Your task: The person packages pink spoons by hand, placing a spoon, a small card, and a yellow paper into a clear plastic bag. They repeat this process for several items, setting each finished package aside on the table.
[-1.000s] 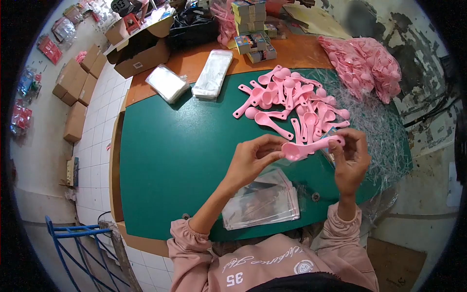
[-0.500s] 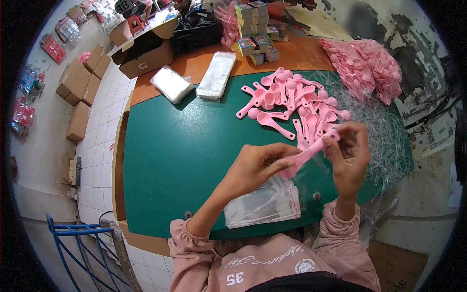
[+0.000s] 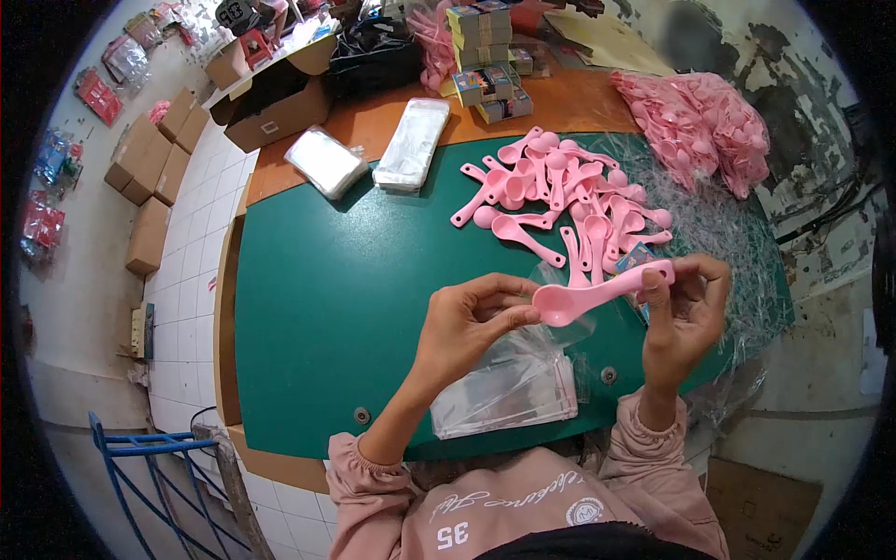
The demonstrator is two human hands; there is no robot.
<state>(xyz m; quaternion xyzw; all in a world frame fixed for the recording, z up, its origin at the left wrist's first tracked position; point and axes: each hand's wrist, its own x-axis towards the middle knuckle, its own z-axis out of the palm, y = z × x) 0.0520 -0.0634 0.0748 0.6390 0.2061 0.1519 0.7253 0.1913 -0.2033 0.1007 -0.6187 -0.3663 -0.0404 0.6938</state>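
Through the head camera I see a pink spoon (image 3: 602, 293) held level above a green tabletop (image 3: 327, 280), its bowl towards the left and its handle sloping up to the right. My right hand (image 3: 686, 303) grips the end of the handle between thumb and fingers, near its small hole. My left hand (image 3: 481, 322) is pinched closed at the bowl; whether it grips the bowl, the clear film (image 3: 574, 329) beside it, or both, I cannot tell.

Below the spoon, near the table's front edge, lie clear plastic bags (image 3: 509, 401), with no lettering I can read. Just beyond the spoon is a heap of pink spoons (image 3: 560, 187). A small printed card (image 3: 637, 259) shows partly behind the held handle; its print is too small to read.

Further back, two stacks of clear packets lie near the orange surface (image 3: 355, 117), a shorter left stack (image 3: 325, 162) and a longer right stack (image 3: 412, 145). Banded bundles of colourful cards (image 3: 483, 84) stand beyond, their wording illegible. At right is a big clear bag of pink spoons (image 3: 695, 126).

On the pink sweatshirt (image 3: 523, 504) I read "35", upside down, with white script and a round emblem I cannot make out. A dark cap (image 3: 233, 14) at upper left bears pale, unclear characters.
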